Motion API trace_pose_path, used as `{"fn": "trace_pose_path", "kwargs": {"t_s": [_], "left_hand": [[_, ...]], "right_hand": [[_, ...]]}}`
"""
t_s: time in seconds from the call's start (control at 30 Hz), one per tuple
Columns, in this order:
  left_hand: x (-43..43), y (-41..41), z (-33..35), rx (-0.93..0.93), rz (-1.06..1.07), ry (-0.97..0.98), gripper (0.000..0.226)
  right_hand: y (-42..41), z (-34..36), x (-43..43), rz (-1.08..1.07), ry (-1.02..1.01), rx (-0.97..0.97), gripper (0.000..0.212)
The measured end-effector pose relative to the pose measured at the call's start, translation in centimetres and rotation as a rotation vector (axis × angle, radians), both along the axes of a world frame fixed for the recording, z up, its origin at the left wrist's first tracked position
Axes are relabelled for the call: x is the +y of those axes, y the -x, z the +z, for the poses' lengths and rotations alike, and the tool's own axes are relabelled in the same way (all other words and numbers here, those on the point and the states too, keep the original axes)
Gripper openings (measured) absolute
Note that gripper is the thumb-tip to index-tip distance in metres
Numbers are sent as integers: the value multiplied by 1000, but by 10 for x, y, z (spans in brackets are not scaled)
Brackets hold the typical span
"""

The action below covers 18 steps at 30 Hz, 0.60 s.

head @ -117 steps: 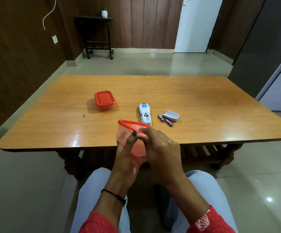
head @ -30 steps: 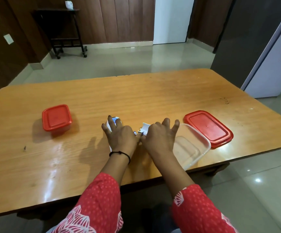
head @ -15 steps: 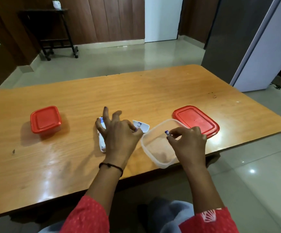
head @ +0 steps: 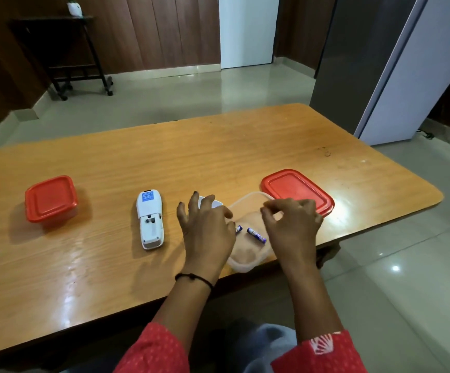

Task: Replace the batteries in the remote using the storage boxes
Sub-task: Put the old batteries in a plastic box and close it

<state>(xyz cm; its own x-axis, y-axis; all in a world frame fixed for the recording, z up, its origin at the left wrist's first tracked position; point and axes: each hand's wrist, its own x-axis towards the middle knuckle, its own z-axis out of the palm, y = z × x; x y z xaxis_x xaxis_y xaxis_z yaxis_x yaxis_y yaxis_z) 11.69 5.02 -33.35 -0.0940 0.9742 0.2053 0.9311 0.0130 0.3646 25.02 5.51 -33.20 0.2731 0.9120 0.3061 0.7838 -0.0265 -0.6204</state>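
The white remote (head: 149, 219) lies face down on the wooden table (head: 164, 157), its battery bay uncovered. The white battery cover (head: 210, 202) peeks out behind my left hand (head: 207, 232). A clear open box (head: 248, 254) sits at the table's near edge with two blue batteries inside: one (head: 256, 235) in plain sight, one (head: 238, 228) partly hidden by my left hand. My left hand hovers at the box's left rim, fingers spread, holding nothing. My right hand (head: 292, 227) hangs over the box's right side, fingers loosely curled and apart, with nothing in them. The box's red lid (head: 297, 191) lies behind it.
A second, smaller box with a red lid on (head: 50, 199) stands at the left of the table. The table's near edge runs just under the clear box. A grey cabinet (head: 366, 63) stands past the table's far right corner; a dark side table (head: 65, 52) is far back left.
My right hand has let a battery go into the clear box. My left hand came off the remote and moved right to the box's rim. Both batteries now lie inside.
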Motion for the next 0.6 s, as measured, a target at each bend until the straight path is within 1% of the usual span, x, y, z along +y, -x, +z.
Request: {"fn": "trace_pose_path", "kwargs": {"t_s": [0.07, 0.1, 0.13, 0.23, 0.33, 0.43, 0.5, 0.6], "left_hand": [[-7, 8, 0, -304, 4, -91, 27], [-11, 11, -1, -428, 17, -85, 30], [-15, 15, -2, -488, 34, -65, 32], [-18, 24, -7, -549, 71, 5, 28], [-22, 29, -8, -635, 112, 69, 17], [-30, 29, -8, -764, 146, 196, 17], [-36, 28, -6, -846, 153, 267, 20], [-40, 27, -2, -922, 156, 308, 22]], "right_hand": [[-15, -1, 1, -78, -102, 142, 17], [-22, -3, 2, -111, -95, 184, 20], [-28, -7, 2, -138, -63, 218, 24], [-42, -21, 3, -152, 36, 270, 34], [-50, -34, 5, -128, 94, 173, 40], [-49, -36, 6, -158, 140, 62, 29], [-45, -34, 7, -195, 147, 43, 22], [-39, -36, 8, -230, 136, 15, 21]]}}
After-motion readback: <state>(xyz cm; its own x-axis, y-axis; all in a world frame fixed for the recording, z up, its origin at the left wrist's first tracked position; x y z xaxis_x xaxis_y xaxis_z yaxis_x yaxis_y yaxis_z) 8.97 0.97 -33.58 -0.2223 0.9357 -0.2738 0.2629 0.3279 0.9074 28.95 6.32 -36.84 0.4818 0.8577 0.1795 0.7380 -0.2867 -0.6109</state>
